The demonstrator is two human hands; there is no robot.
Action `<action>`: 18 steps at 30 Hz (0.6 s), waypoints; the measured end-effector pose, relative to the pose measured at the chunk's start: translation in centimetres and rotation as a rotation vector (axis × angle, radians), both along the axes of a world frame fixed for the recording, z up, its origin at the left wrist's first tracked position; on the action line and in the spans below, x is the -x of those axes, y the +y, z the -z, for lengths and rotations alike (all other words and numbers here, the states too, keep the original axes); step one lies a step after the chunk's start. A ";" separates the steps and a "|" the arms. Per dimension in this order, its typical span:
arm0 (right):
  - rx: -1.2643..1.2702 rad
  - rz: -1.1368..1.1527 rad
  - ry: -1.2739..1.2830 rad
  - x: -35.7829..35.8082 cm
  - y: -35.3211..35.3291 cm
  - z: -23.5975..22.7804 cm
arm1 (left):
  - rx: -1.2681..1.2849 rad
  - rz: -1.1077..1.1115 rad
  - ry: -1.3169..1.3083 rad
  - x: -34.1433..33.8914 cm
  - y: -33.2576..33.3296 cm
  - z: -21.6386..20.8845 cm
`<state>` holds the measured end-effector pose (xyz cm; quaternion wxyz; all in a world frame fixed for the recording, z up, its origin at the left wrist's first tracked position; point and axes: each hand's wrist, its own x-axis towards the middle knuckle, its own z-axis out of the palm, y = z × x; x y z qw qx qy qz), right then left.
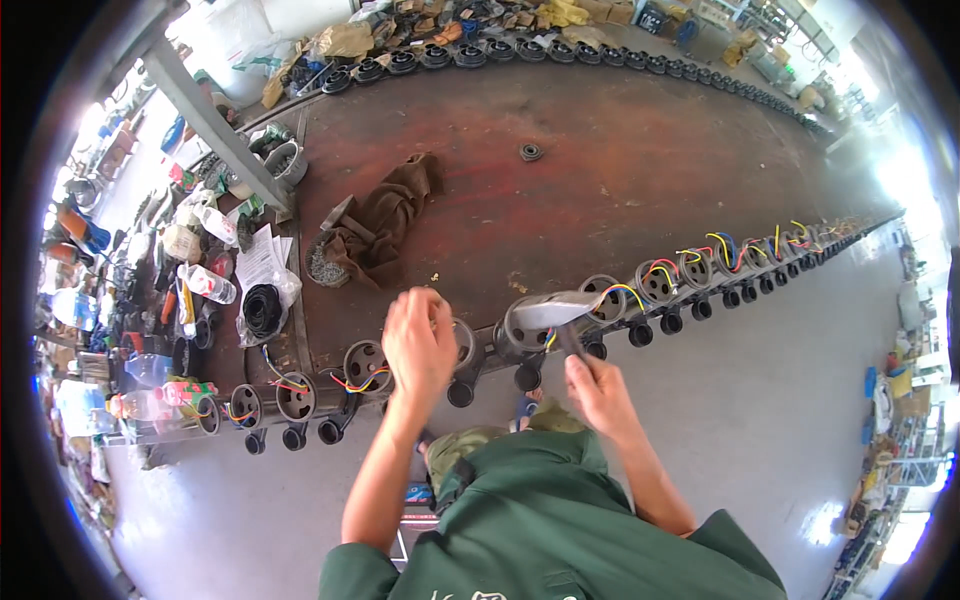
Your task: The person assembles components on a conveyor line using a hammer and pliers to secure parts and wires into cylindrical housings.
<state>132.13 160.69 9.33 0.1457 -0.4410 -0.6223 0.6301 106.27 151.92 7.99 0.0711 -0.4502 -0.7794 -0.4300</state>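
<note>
In my right hand (600,392) is a hammer (556,312), its dark handle gripped near the end. The grey metal head lies across the mouth of a dark round housing (514,330) at the table's near edge, covering much of it; whether they touch I cannot tell. My left hand (418,335) is raised in front of another round housing (463,343), its fingers curled together. Whatever they may hold is hidden. Left of that hand, a housing (366,362) shows red, blue and yellow wires. Right of the hammer, another housing (604,298) has a yellow wire arching out.
Similar wired housings line the near edge of the brown table (480,210). A brown cloth (395,225) lies beside a tub of small metal parts (326,262). Dark round parts (470,54) line the far edge. At left are bottles, papers and a black coil (262,309).
</note>
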 end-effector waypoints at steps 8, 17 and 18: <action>-0.128 -0.265 -0.056 -3.3 9.0 -0.5 | 0.356 -0.062 -0.630 -15.8 1.5 7.1; 0.073 -0.248 -0.076 -5.5 10.5 0.8 | 0.237 0.147 -0.380 -11.1 5.6 7.7; 0.087 -0.246 -0.090 -6.0 10.6 1.0 | 0.234 0.167 -0.319 -10.7 6.0 7.0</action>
